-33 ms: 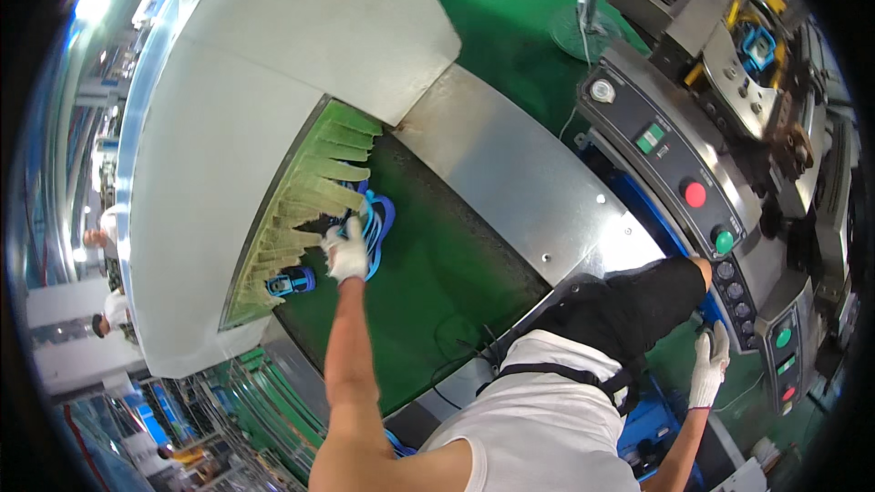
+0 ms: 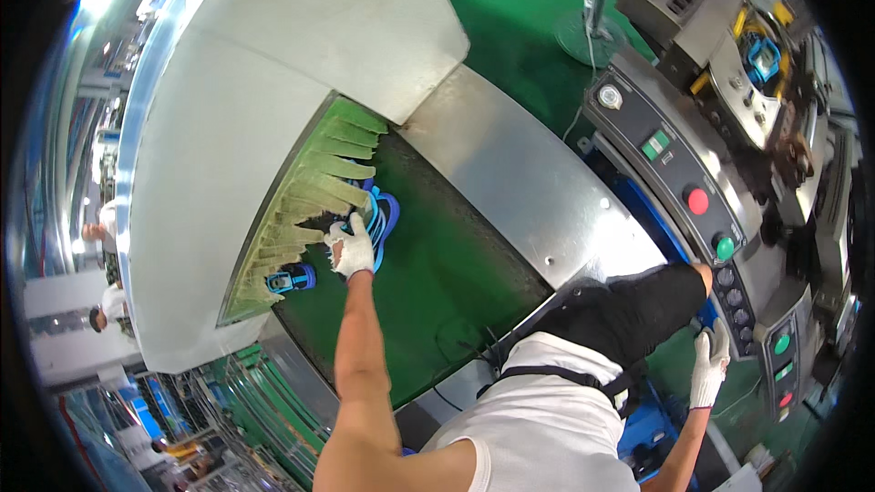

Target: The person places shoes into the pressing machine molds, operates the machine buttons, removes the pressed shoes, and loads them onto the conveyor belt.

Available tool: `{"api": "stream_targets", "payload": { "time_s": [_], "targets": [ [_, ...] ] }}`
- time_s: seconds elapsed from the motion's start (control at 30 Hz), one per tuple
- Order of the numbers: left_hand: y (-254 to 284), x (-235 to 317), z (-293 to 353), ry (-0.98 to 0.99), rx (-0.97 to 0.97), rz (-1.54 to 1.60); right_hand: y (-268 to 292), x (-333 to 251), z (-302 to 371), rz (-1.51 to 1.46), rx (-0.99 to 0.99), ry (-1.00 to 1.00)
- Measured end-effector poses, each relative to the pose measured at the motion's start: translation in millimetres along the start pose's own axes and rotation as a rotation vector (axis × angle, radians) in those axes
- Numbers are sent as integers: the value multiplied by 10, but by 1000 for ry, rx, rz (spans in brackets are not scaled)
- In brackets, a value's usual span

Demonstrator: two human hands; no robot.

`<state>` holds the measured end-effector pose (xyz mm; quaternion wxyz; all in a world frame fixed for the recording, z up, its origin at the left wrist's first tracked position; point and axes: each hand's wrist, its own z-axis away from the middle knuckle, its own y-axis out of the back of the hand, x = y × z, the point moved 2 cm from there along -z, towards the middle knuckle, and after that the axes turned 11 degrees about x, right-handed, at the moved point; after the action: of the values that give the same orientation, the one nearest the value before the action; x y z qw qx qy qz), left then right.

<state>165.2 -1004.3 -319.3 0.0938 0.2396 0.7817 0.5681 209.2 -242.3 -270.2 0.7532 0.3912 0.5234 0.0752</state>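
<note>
My left hand, in a white work glove, reaches over a green belt at the mouth of a pale machine housing. Its fingers curl around the near side of a blue and black shoe, whose far part lies under the hanging strips. Another blue and black shoe sits to the left, at the edge of the strips. Off to the right, my gloved right hand hangs beside a control panel, its fingers stretched out and holding nothing.
Green strips curtain the opening of the housing. A metal side plate borders the belt. To the right stand a panel with red and green buttons and a metal machine holding a blue piece. A fan base stands on the floor.
The view has shifted slightly. My left hand has turned a little at the shoe, its thumb pointing further up. My right hand stays by the panel.
</note>
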Motion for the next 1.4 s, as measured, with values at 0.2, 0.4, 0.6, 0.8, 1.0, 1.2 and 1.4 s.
{"api": "stream_targets", "payload": {
  "time_s": [0.2, 0.4, 0.6, 0.8, 1.0, 1.2, 1.4],
  "targets": [
    [-79, -424, 457, -281, 183, 343, -665, -1654, 235, -55, -358, 228],
    [1233, 993, 1223, -654, -134, 928, -1467, -2663, 896, 240, -531, 812],
    [1960, 2543, 2157, -1269, -556, 1316, -1623, -2220, 515, -203, -376, 703],
    [2999, 4219, 1757, -1568, -347, 1487, -451, -1637, 56, -573, -252, -90],
    [2955, 5844, 1764, -1367, -466, 1331, 365, -1512, 155, -1030, -109, -300],
    [2461, 7792, 2294, -1489, -177, 1138, 549, -1344, 102, -1263, 52, -300],
    [2150, 8706, 2977, -1344, -234, 690, 599, -1080, 103, -1186, 188, -426]
  ]
}}
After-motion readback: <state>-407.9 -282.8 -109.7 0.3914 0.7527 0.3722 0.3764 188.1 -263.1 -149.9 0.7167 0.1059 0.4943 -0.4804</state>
